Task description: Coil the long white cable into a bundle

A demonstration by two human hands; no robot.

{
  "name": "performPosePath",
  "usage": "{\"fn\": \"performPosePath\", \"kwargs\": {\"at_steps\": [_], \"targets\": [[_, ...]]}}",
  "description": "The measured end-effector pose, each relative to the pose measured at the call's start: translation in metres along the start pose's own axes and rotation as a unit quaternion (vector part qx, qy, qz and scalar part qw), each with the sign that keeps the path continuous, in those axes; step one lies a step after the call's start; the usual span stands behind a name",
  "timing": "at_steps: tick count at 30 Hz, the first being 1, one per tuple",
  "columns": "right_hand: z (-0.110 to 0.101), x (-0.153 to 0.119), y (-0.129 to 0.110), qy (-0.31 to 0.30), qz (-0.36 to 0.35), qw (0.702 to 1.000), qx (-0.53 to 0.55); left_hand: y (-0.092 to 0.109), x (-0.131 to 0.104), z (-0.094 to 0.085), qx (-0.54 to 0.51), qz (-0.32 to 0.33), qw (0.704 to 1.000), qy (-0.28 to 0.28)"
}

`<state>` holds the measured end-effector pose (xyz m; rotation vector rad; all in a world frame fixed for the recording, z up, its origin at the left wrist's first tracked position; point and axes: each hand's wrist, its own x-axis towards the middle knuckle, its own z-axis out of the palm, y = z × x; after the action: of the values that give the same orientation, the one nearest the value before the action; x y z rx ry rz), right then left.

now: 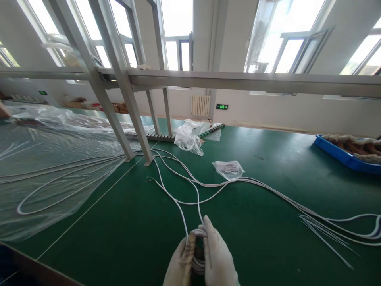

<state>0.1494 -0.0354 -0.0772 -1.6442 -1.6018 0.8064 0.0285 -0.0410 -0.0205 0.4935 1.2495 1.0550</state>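
Note:
Both my hands wear whitish gloves and meet at the lower middle of the head view. Between them is a small coil of white cable (199, 263). My left hand (182, 260) grips the coil's left side, its thumb side stained brownish. My right hand (218, 254) closes on the coil's right side, fingers together and pointing up. Two strands of white cable (181, 208) lead from the coil away over the green table. One cable end with bare thin wires (150, 180) lies beyond my left hand.
Longer white cables (268, 186) stretch right across the green table (119, 246). A plastic bag of thin pieces (228, 169) lies by them, and loose white strips (324, 238) at right. Metal posts (135, 115) rise at left beside plastic sheeting (59, 159). A blue tray (342, 155) stands far right.

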Motion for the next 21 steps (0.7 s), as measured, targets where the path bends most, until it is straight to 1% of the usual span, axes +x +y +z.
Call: {"fn": "performPosePath", "kwargs": {"at_steps": [2,4,6,9,11,13,15,16,18,21], "targets": [[0.001,0.001,0.002,-0.004,0.005,1.000,-0.021,0.006,0.003,0.003,-0.063,-0.037,0.997,-0.031],[0.001,0.001,0.004,-0.008,0.012,0.999,-0.046,0.013,0.004,0.005,-0.100,-0.054,0.992,-0.063],[0.000,0.001,0.004,-0.020,0.012,0.998,-0.066,0.022,0.003,0.005,-0.096,-0.060,0.990,-0.083],[0.000,0.000,0.001,-0.034,-0.018,0.996,-0.080,0.030,-0.001,0.003,-0.064,-0.076,0.991,-0.087],[0.001,0.001,-0.002,-0.041,-0.025,0.996,-0.074,0.028,-0.004,0.003,-0.055,-0.063,0.994,-0.075],[0.003,0.002,-0.003,-0.044,0.022,0.997,-0.054,0.021,-0.003,0.006,-0.064,-0.031,0.996,-0.058],[0.002,0.002,-0.005,-0.017,0.078,0.996,-0.026,0.011,0.002,0.008,-0.079,0.000,0.996,-0.045],[0.001,0.002,-0.005,0.005,0.093,0.996,-0.014,0.007,0.006,0.010,-0.087,0.001,0.995,-0.043],[-0.004,0.000,-0.007,0.034,0.082,0.996,-0.011,0.001,0.016,0.012,-0.104,-0.016,0.993,-0.045],[-0.014,-0.003,-0.009,0.020,0.059,0.997,-0.044,-0.002,0.029,0.018,-0.114,-0.048,0.991,-0.053]]}}
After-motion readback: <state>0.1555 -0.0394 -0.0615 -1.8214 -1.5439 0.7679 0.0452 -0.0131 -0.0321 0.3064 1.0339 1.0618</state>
